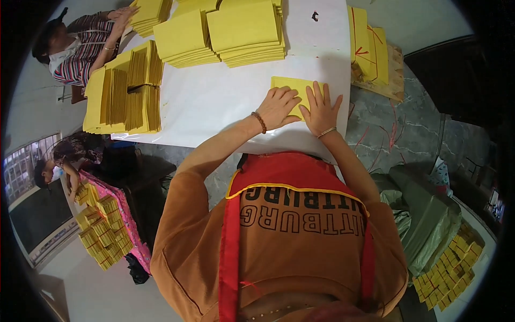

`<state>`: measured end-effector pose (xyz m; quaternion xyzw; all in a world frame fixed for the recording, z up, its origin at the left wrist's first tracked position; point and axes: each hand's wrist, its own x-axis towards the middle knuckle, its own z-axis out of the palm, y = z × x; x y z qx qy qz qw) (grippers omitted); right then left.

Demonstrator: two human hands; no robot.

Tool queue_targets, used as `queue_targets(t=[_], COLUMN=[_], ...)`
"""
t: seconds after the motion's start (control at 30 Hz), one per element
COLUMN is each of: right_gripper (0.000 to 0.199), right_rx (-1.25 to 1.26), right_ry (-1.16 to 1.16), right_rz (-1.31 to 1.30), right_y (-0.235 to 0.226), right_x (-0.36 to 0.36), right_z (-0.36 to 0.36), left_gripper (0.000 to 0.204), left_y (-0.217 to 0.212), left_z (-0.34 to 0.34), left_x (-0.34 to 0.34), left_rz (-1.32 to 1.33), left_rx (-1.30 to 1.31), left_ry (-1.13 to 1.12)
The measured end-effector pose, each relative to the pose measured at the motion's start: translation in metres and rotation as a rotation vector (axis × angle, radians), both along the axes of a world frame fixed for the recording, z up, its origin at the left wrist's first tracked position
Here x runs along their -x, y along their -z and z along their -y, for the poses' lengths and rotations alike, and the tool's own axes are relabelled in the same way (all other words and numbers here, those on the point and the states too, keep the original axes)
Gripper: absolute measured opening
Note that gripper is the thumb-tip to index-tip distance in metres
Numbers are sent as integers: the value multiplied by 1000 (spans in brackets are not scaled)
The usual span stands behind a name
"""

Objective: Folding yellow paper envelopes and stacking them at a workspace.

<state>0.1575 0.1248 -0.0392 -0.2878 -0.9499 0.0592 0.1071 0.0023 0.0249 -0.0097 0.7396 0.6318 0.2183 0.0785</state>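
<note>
Left hand: the left hand (277, 107) lies palm down on the lower left part of a small yellow paper sheet (292, 88), fingers spread and flat, pressing and not gripping; a beaded bracelet sits on the wrist.
Right hand: the right hand (322, 110) lies flat just beside it, fingers fanned and open over the sheet's right edge, with a thin bangle on the wrist.
Sheet: it rests on the white table (214, 102) near the table's right side, directly in front of the person; only its upper left part shows past the hands.
Near stacks: two thick stacks of yellow paper (225, 35) sit at the far side of the table, well apart from the hands.
Left stacks: bundles of yellow paper stood on edge (126, 91) fill the table's left end, where another person's hand (124, 17) rests on a further pile.
Right side: tied yellow bundles (370, 51) sit on a wooden block beyond the table's right edge.
Floor: more small yellow packs (448, 271) lie at lower right beside a green sack (426, 214).
Risk: with the sheet so close to the table's right edge, an uneven push from either palm could, in my judgement, skew it or slide it off; pressing with fanned fingers could also crease the thin paper.
</note>
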Motion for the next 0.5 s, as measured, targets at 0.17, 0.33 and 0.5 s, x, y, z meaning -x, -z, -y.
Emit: queue_targets(t=[0.17, 0.33, 0.5], right_gripper=[55, 55, 50], right_rx=[34, 329, 708], right_ry=[-14, -84, 387], right_rz=[-10, -220, -842], right_y=[3, 19, -2], right_x=[0, -18, -33], right_z=[0, -24, 0], left_gripper=[55, 57, 44], left_y=[-15, 1, 13], left_z=[2, 4, -2], left_x=[-12, -28, -7], left_rz=[-322, -565, -169], left_rx=[146, 21, -122], left_ry=[43, -18, -63])
